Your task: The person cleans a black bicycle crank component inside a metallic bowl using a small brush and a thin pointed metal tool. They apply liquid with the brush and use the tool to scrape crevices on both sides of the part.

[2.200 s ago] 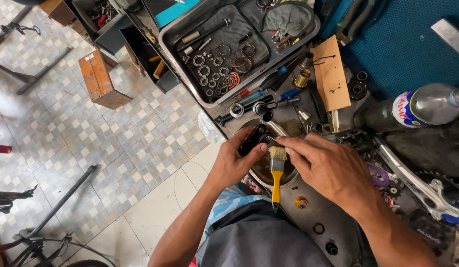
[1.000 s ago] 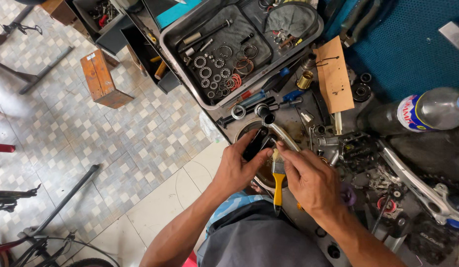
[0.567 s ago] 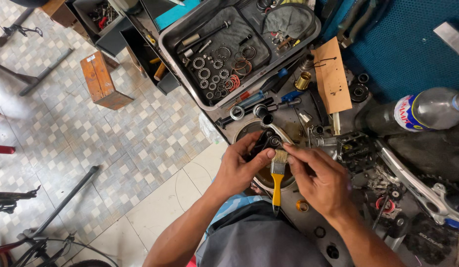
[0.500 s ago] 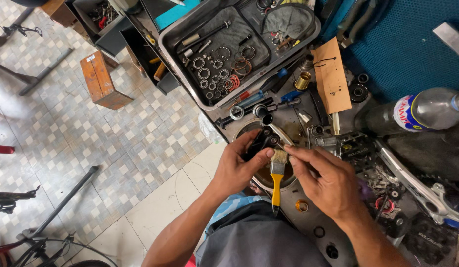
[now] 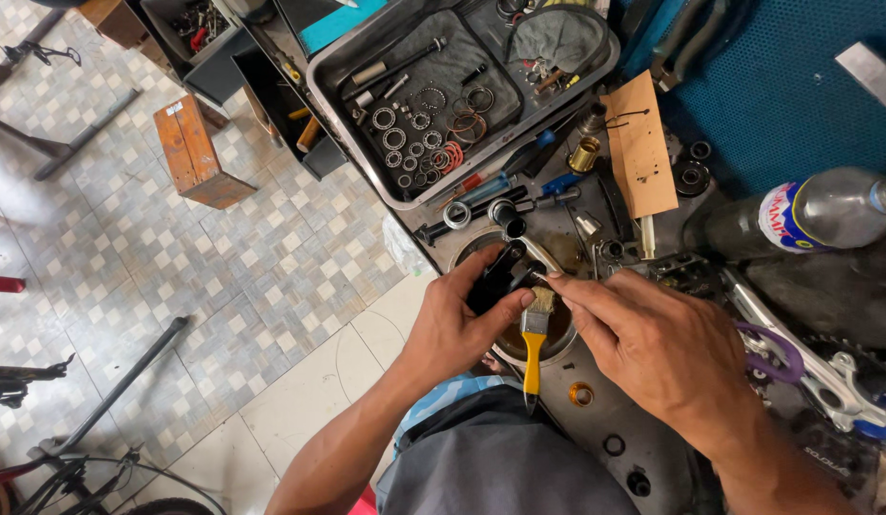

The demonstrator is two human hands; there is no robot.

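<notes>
Cluttered workbench [image 5: 596, 429] over a checkered tile floor [image 5: 224, 286]: nearest, the left hand [image 5: 453, 329] is wrapped around a small black part [image 5: 495, 277] above a round bowl [image 5: 557, 334]. It looks hard, light and likely greasy, best held by its sides. The right hand [image 5: 653, 348] pinches a yellow-handled brush [image 5: 534, 329] against it. Farther back lie a plastic bottle [image 5: 805, 215] and a tray [image 5: 348, 114] of bearings.

A single head-worn camera looks steeply down, close over the cluttered workbench [image 5: 596, 420] and tiled floor [image 5: 176, 286].
</notes>
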